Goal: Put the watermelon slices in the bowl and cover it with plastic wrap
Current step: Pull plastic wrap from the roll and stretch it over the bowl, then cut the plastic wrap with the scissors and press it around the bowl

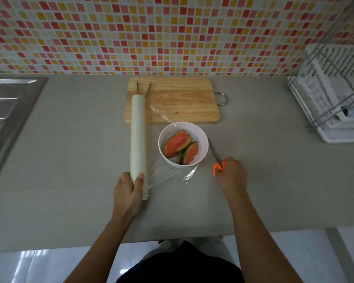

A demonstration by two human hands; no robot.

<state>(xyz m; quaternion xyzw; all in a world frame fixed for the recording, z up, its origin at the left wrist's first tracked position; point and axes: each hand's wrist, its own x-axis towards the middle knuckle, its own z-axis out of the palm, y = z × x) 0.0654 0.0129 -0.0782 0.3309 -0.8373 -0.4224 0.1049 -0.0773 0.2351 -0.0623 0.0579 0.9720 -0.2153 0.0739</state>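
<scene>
A white bowl stands on the grey counter with several watermelon slices inside. A clear sheet of plastic wrap stretches from the long white roll over the bowl, crinkled at its near right corner. My left hand grips the near end of the roll, which lies to the left of the bowl. To the right of the bowl, my right hand holds orange-handled scissors, their blades pointing away along the bowl's right side.
A wooden cutting board with a metal handle lies behind the bowl, with tongs on its left end. A steel sink is at the left. A white dish rack stands at the right. The counter's front edge is near my body.
</scene>
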